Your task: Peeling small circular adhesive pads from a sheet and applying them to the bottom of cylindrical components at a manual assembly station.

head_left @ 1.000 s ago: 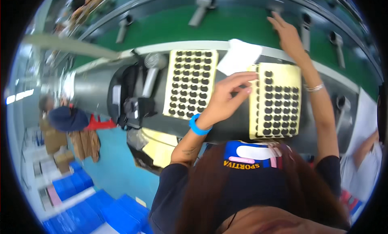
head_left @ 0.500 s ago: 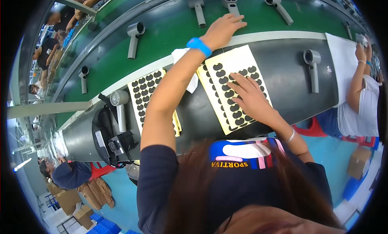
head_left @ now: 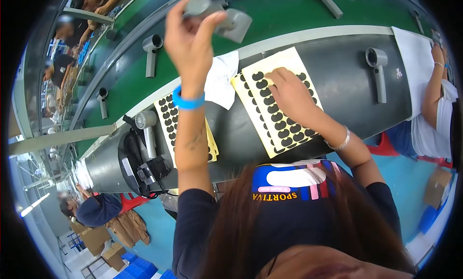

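We see the long green belt (head_left: 282, 13) running across the top, and below it the black table (head_left: 342, 86). On the table lies a pale yellow stack of sheets (head_left: 279, 59) in front of us, with a second stack (head_left: 171, 126) to its left, partly hidden by our left forearm. A black bag (head_left: 128, 156) sits farther left, and a crumpled white cloth (head_left: 223, 81) lies between the stacks, near the belt. Our left hand (head_left: 189, 54) is raised over the belt, thumb and fingers closed around a grey fan (head_left: 235, 24) that is blurred. Our right hand (head_left: 292, 93) rests over the front stack, fingers bent together; we cannot tell whether they pinch anything. Another fan (head_left: 378, 76) lies on the table to the right. We wear a blue wristband (head_left: 189, 103) on the left and a thin bracelet (head_left: 345, 139) on the right. Dark stickers (head_left: 258, 76) cover the front stack in rows, one just beside our right fingertips.
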{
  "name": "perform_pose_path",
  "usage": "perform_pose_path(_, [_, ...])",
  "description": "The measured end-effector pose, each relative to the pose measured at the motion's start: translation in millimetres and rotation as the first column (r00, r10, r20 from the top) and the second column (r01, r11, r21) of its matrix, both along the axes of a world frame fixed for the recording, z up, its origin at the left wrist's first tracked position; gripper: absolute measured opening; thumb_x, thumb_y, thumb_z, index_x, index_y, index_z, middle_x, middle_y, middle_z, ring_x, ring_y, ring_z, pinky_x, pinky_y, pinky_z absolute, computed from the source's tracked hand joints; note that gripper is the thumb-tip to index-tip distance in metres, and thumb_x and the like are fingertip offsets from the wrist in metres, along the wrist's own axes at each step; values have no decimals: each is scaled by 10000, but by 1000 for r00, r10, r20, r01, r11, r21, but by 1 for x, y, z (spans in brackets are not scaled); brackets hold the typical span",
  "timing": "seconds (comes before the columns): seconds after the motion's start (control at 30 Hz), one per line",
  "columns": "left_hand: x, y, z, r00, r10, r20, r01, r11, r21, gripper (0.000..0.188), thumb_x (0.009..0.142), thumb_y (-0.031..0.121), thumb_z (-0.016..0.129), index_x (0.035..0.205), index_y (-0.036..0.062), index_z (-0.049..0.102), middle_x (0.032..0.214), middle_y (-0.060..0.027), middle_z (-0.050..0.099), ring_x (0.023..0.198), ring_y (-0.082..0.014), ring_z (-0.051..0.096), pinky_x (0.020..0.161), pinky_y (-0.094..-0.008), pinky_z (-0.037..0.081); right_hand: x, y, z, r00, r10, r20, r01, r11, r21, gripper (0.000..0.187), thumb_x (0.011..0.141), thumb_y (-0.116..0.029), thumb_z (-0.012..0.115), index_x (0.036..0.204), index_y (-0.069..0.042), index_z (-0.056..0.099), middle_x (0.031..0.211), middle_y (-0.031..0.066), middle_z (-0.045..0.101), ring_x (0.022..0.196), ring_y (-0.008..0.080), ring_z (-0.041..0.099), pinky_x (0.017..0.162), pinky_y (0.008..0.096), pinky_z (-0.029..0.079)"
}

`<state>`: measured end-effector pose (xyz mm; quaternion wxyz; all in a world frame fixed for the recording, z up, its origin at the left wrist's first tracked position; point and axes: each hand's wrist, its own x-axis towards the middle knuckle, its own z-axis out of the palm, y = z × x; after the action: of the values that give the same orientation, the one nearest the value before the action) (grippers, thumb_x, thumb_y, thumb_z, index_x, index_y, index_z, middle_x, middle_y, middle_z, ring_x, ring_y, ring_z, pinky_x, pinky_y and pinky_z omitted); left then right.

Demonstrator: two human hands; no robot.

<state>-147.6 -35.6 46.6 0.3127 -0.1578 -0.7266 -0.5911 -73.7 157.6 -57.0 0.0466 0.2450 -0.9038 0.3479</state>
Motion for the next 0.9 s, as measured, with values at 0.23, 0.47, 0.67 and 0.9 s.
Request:
perform_pose_path(0.23, [100, -24, -23, 985, 63, 161, -103, 961, 257, 466, 751, -51, 747, 1114, 6, 461, 1064, -173, 629, 708, -81, 584, 497, -160, 438, -20, -30, -23, 994, -112, -11, 111, 991, -76, 160, 829, -33, 626, 970, -4, 555, 904, 141, 539, 792, 333, 574, 700, 409, 468])
perform_pose_path(0.47, [123, -21, -46, 974, -11, 226, -46, 968, 246, 514, 772, -12, 748, 1188, -11, 448, 1163, -154, 581, 990, -161, 582, 787, -256, 520, -24, -32, -20, 987, -154, 41, 157, 982, -102, 128, 827, -18, 629, 930, -18, 552, 897, 123, 545, 785, 293, 585, 689, 368, 470])
perform_pose_path(0.67, [125, -9, -45, 945, -261, 197, 213, 948, 238, 497, 904, 116, 629, 1325, -24, 404, 1243, -167, 521, 1098, -203, 546, 823, -289, 517, -25, -19, -7, 939, -55, 340, 150, 954, -261, 120, 891, -53, 597, 982, -19, 526, 931, 65, 572, 835, 168, 596, 724, 283, 479])
perform_pose_path(0.9, [125, 13, -47, 938, -313, 148, 279, 937, 210, 414, 876, 18, 627, 1258, -20, 474, 1260, -173, 501, 979, -186, 568, 778, -283, 535, -25, 14, 0, 889, 89, 448, 180, 833, -524, 104, 910, -25, 577, 1005, -30, 538, 914, -6, 575, 844, 66, 551, 758, 226, 450])
